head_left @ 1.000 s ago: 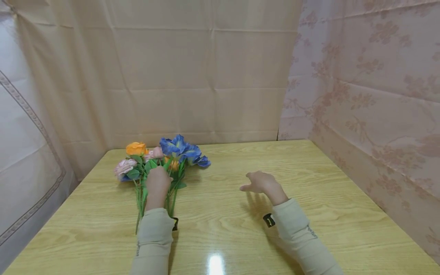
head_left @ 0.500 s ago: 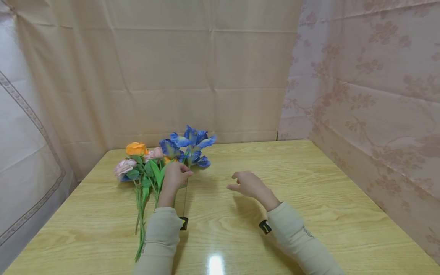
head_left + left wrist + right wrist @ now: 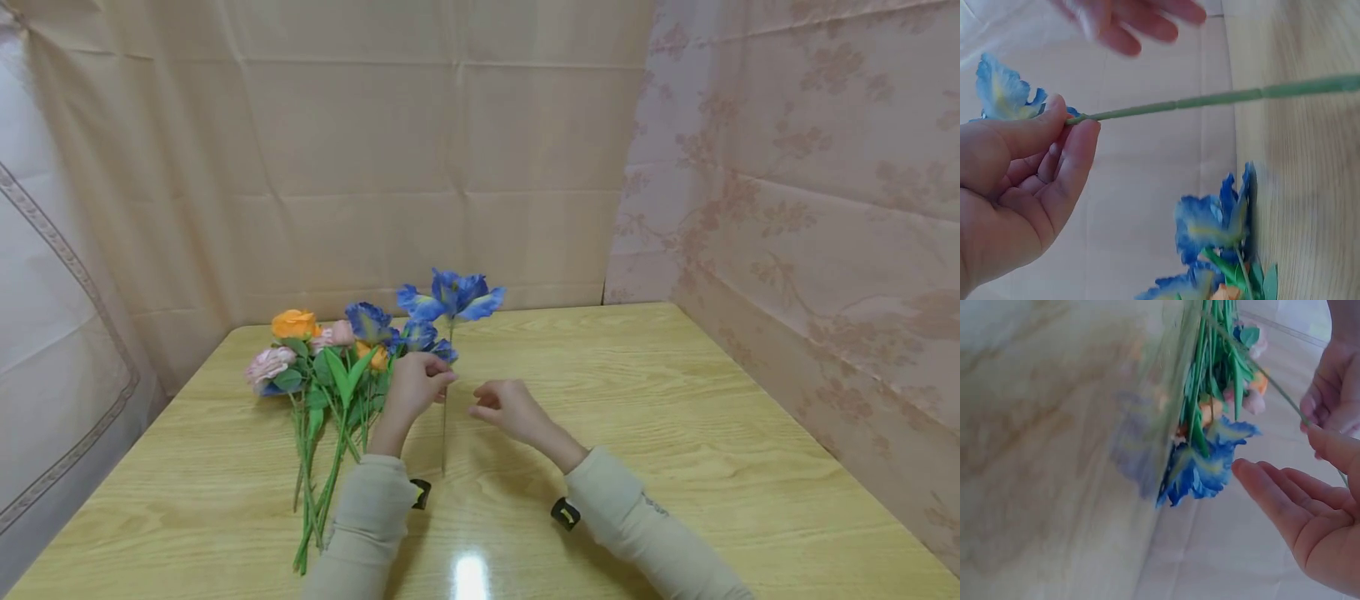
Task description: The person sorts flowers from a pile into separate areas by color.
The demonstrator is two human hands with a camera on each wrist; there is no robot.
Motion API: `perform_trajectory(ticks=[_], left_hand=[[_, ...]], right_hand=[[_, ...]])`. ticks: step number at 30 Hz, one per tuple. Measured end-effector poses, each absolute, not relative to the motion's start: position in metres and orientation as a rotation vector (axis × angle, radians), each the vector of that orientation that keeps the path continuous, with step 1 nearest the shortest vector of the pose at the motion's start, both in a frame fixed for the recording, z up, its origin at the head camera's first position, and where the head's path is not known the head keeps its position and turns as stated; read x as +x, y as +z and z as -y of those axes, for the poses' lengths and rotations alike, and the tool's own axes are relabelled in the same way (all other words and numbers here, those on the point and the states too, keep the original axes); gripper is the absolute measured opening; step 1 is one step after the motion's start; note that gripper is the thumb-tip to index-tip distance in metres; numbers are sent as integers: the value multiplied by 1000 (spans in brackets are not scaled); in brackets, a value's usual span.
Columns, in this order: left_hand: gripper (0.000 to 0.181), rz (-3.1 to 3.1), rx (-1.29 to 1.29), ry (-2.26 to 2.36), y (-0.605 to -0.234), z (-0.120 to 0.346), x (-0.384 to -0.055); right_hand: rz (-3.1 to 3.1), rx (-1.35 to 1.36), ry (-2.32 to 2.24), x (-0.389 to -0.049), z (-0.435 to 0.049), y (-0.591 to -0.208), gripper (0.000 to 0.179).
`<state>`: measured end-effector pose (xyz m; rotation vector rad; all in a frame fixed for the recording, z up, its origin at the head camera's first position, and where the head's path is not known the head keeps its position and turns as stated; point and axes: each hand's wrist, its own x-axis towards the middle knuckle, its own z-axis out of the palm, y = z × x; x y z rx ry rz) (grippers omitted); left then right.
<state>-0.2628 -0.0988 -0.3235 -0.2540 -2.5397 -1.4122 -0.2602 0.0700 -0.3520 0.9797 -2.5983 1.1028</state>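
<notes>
A single blue iris (image 3: 452,298) with a thin green stem (image 3: 1216,99) is pinched between the thumb and forefinger of my left hand (image 3: 414,385). In the head view it stands roughly upright above the table, its bloom over the fingers. My right hand (image 3: 516,408) hovers just right of the stem, fingers spread and slightly bent, holding nothing. The right wrist view has that hand (image 3: 1310,519) with thumb and fingers apart near the stem. Left of both hands lies a bunch of flowers (image 3: 341,392): pink and orange blooms, more blue irises (image 3: 1197,469) and green stems.
The wooden table (image 3: 675,467) carries the bunch at its left half. A beige curtain (image 3: 360,150) hangs behind the far edge, and a floral cloth (image 3: 817,183) lines the right side. Black wrist cameras (image 3: 566,514) sit on both wrists.
My left hand has drawn one blue iris out of the bunch and carried it to the right, raising it upright. My right hand has moved left towards it.
</notes>
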Motion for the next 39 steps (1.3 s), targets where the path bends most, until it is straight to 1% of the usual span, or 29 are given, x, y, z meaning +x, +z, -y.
perform_trajectory(ticks=[2, 9, 11, 18, 25, 33, 39], left_hand=[[7, 2540, -271, -1429, -324, 94, -262], [7, 2533, -341, -1427, -324, 80, -260], [7, 2525, -370, -1405, -325, 78, -258], [7, 2510, -380, -1410, -324, 72, -256], [7, 2476, -395, -1391, -324, 69, -255], [7, 2420, -416, -1435, -325, 67, -257], [7, 2407, -428, -1377, -325, 66, -257]], right_hand=[[2566, 983, 1138, -260, -69, -353, 22], [2515, 922, 1511, -258, -65, -355, 16], [2507, 907, 1554, -258, -64, -356, 14], [2444, 877, 1661, -251, -65, -351, 9], [2387, 827, 1772, -258, -66, -358, 10], [2345, 814, 1807, -239, -66, -339, 9], [2311, 834, 1778, -239, -66, -340, 7]])
